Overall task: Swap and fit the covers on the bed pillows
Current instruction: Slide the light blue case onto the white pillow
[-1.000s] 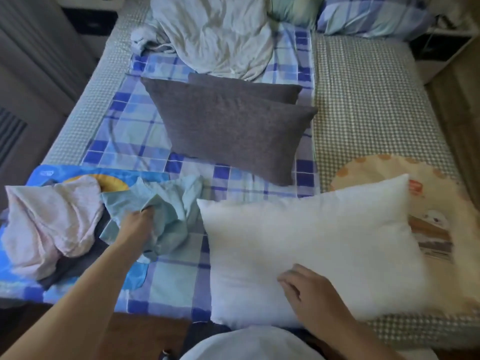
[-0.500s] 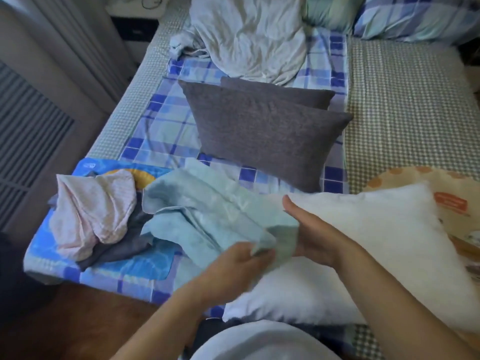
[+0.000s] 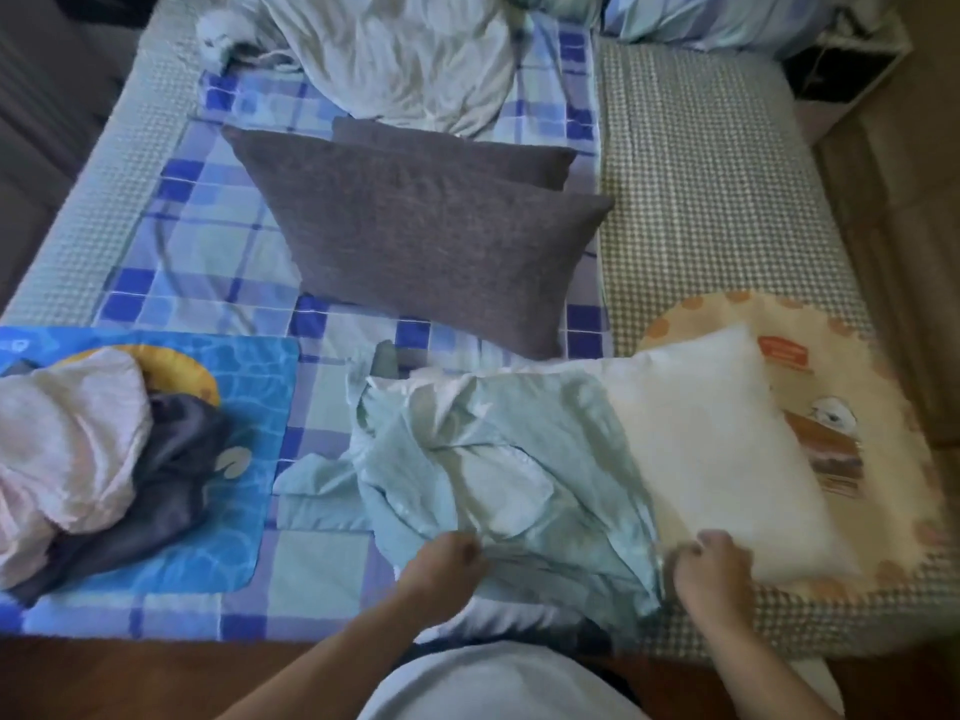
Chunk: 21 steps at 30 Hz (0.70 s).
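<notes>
Pillow, bare white, plump [image 3: 722, 449]: at the bed's near edge, its left half draped by the crumpled pale-blue cotton cover [image 3: 498, 470]. Your left hand [image 3: 447, 563] and right hand [image 3: 711, 569] each grip the cover's near hem, fingers curled. Beyond it: two grey fabric pillows [image 3: 426, 236].

Nothing really readable here tbh. The round beige mat [image 3: 878, 407] has an orange label [image 3: 784, 351] with some print on it, but it's way too blurry to make out. The blue mat [image 3: 249, 459] has a small white mark at its far left corner, also illegible.
</notes>
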{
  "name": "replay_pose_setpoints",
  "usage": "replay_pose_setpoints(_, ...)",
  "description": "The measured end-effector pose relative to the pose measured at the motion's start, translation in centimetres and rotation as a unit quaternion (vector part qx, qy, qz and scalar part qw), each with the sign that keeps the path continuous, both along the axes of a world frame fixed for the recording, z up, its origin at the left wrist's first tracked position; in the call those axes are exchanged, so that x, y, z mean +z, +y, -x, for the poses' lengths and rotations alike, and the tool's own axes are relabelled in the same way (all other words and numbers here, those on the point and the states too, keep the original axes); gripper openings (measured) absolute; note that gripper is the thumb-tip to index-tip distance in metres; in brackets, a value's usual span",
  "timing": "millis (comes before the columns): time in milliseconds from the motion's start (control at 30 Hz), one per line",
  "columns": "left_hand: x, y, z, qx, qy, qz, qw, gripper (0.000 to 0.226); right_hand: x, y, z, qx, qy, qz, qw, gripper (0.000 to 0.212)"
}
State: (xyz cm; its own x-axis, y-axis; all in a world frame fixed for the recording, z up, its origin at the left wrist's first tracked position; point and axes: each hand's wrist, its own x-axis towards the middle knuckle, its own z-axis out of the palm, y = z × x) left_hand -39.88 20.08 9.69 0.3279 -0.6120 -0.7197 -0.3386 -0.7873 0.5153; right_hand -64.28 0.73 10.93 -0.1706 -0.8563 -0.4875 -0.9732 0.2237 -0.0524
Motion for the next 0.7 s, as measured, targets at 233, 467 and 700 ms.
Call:
replay_pose_setpoints(233,-1.1,-4.1,-0.7,0.356,0.012,-0.134,0.925,0.067,1.3,0.3,-13.7,0.268,-0.130,0.018,0.954,0.082)
replay_pose_setpoints(467,2.8,-1.5,-2.6,0.625,0.158,0.126,0.754,0.012,2.6,-1.6,-11.2,0.220,-0.146,0.108,0.959,0.023)
replay_pose_setpoints(700,7.4,3.1,0.4,0.259,0.300,0.102,0.912,0.043,5.1,-4.9,2.5,0.000,0.083,-0.009,0.996,0.034)
